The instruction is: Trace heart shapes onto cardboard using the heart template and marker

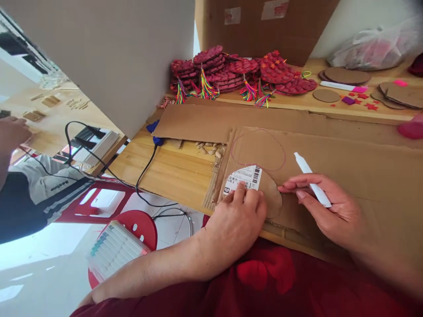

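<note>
The left hand (239,220) pressed its fingers, gripping nothing, onto a cardboard disc (272,198), hiding part of its printed label (251,174). The disc lay near the left end of a large cardboard sheet (370,176), just below a drawn outline (284,152). The right hand (333,211) held a white marker (304,165) in its fingers, their tips at the disc's right edge. A cardboard strip (198,121) covered the worktop (178,169) behind, beside a black cable (147,171). Farther back stood piles of red tasselled ornaments (218,72), with loose discs (326,95) and a plastic bag (376,46) to the right. Below left, a marker case (119,246) partly covered a red stool (142,220); a co-worker's hand (15,132) was well apart.
</note>
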`<act>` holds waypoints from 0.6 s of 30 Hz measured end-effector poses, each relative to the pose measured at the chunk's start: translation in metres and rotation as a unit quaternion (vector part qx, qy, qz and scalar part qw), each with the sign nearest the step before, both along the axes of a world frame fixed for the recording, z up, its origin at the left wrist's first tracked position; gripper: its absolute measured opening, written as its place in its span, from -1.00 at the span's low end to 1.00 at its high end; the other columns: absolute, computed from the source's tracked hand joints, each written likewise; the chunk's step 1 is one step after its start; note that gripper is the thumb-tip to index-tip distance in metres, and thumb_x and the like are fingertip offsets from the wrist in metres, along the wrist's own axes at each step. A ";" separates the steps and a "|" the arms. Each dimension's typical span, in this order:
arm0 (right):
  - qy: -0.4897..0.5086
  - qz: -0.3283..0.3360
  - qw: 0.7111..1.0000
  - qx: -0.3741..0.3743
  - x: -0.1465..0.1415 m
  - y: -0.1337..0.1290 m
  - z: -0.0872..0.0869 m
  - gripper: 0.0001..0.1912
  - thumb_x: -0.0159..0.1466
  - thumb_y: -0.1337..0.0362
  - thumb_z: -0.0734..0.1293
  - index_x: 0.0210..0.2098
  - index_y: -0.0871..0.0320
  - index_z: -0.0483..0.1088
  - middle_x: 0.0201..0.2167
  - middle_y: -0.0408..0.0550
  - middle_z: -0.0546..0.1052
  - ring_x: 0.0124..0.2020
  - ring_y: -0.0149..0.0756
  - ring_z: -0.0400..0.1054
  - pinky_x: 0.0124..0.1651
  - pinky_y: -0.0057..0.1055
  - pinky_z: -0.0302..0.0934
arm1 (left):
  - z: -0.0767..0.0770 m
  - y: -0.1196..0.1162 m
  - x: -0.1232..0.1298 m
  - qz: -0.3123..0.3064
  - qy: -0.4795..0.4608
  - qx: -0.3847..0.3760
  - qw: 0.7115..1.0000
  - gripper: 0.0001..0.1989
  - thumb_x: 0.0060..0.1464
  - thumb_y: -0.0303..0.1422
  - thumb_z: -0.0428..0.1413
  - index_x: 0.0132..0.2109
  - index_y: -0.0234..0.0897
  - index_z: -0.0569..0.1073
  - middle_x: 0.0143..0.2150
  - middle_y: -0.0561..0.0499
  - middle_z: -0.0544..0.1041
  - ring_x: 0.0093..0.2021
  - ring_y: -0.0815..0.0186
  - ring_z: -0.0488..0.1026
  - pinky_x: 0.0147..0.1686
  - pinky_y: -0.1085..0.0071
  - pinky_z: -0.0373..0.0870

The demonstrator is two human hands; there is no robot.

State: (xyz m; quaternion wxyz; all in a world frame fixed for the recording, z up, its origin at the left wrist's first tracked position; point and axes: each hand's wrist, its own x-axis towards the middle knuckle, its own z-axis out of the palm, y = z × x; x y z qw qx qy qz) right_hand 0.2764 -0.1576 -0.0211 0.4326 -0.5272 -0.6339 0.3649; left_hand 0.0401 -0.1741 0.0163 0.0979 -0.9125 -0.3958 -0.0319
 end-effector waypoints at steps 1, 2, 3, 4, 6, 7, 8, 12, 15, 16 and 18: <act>0.002 -0.005 1.000 -0.012 0.001 0.000 0.001 -0.81 0.45 0.09 0.34 0.01 -0.06 0.48 -0.13 -0.07 0.67 -0.05 -0.20 0.59 -0.04 -0.27 0.46 | -0.001 -0.001 0.002 0.006 -0.002 0.005 1.000 -0.61 0.39 -0.50 -0.02 0.27 -0.41 0.46 -0.02 -0.19 0.59 0.25 -0.05 0.53 -0.11 0.25 0.71; 0.000 -0.010 1.000 -0.022 0.002 0.000 0.004 -0.78 0.44 0.06 0.34 0.03 -0.06 0.47 -0.11 -0.06 0.67 -0.04 -0.17 0.59 -0.11 -0.27 0.45 | -0.002 -0.001 0.004 0.011 -0.004 0.009 1.000 -0.63 0.39 -0.49 -0.01 0.24 -0.42 0.48 -0.03 -0.19 0.59 0.25 -0.06 0.53 -0.09 0.24 0.70; -0.007 -0.017 0.999 -0.028 0.003 0.001 0.007 -0.76 0.44 0.03 0.34 0.04 -0.08 0.46 -0.09 -0.05 0.67 -0.02 -0.14 0.58 -0.16 -0.27 0.44 | -0.002 -0.002 0.006 0.016 -0.005 0.010 1.000 -0.65 0.39 -0.48 -0.01 0.22 -0.42 0.50 -0.03 -0.20 0.58 0.26 -0.08 0.52 -0.06 0.22 0.70; -0.017 -0.024 0.999 -0.029 0.005 0.001 0.010 -0.74 0.43 0.01 0.34 0.06 -0.10 0.46 -0.08 -0.04 0.67 0.00 -0.11 0.57 -0.19 -0.25 0.42 | -0.002 -0.002 0.007 0.019 -0.006 0.008 1.000 -0.66 0.40 -0.48 -0.01 0.20 -0.42 0.51 -0.02 -0.21 0.58 0.26 -0.10 0.52 -0.03 0.20 0.69; -0.031 -0.031 0.999 -0.023 0.009 0.005 0.021 -0.72 0.43 -0.03 0.33 0.07 -0.15 0.46 -0.08 -0.04 0.67 0.02 -0.06 0.55 -0.18 -0.19 0.39 | -0.001 -0.003 0.010 0.026 -0.006 -0.004 1.000 -0.67 0.41 -0.47 -0.03 0.17 -0.42 0.53 0.01 -0.23 0.58 0.27 -0.14 0.51 -0.01 0.16 0.68; -0.035 -0.030 0.999 -0.019 0.010 0.008 0.027 -0.72 0.43 -0.04 0.33 0.07 -0.16 0.47 -0.10 -0.04 0.67 0.01 -0.04 0.54 -0.16 -0.16 0.37 | -0.001 -0.003 0.011 0.030 -0.008 -0.010 0.999 -0.67 0.42 -0.46 -0.04 0.16 -0.41 0.53 0.01 -0.23 0.58 0.27 -0.14 0.51 -0.01 0.15 0.68; -0.037 -0.026 0.999 -0.019 0.011 0.011 0.034 -0.71 0.44 -0.05 0.32 0.09 -0.18 0.47 -0.13 -0.03 0.67 -0.01 -0.03 0.54 -0.15 -0.14 0.36 | -0.001 -0.003 0.011 0.034 -0.012 -0.013 0.999 -0.67 0.43 -0.46 -0.05 0.15 -0.41 0.53 0.01 -0.23 0.58 0.26 -0.14 0.52 -0.02 0.15 0.69; -0.065 -0.017 0.998 0.004 0.006 0.028 0.063 -0.63 0.44 -0.12 0.29 0.07 -0.15 0.55 -0.20 -0.05 0.59 -0.20 -0.17 0.48 -0.20 -0.18 0.33 | -0.002 -0.004 0.012 0.041 -0.024 -0.015 0.999 -0.67 0.43 -0.45 -0.06 0.16 -0.40 0.52 -0.05 -0.20 0.57 0.24 -0.15 0.53 -0.04 0.15 0.68; -0.103 0.001 0.995 -0.003 -0.009 0.041 0.081 -0.60 0.41 -0.15 0.31 0.01 -0.08 0.61 -0.24 -0.05 0.56 -0.25 -0.23 0.43 -0.22 -0.24 0.32 | -0.002 -0.004 0.014 0.048 -0.024 -0.020 0.998 -0.66 0.45 -0.46 -0.10 0.14 -0.40 0.52 -0.02 -0.22 0.56 0.23 -0.16 0.54 -0.03 0.12 0.67; -0.124 0.018 0.992 -0.009 -0.017 0.045 0.085 -0.61 0.38 -0.14 0.35 0.01 -0.08 0.61 -0.29 -0.07 0.57 -0.30 -0.25 0.42 -0.24 -0.25 0.32 | -0.002 -0.004 0.015 0.050 -0.023 -0.022 0.998 -0.66 0.45 -0.46 -0.11 0.14 -0.40 0.52 -0.02 -0.22 0.56 0.23 -0.15 0.54 -0.02 0.11 0.67; -0.148 0.073 0.986 -0.013 -0.033 0.051 0.092 -0.64 0.36 -0.10 0.39 0.02 -0.10 0.59 -0.35 -0.11 0.58 -0.34 -0.27 0.41 -0.26 -0.28 0.33 | -0.001 -0.003 0.016 0.053 -0.022 -0.023 0.998 -0.65 0.46 -0.45 -0.12 0.14 -0.40 0.52 -0.04 -0.22 0.57 0.21 -0.13 0.56 -0.03 0.11 0.67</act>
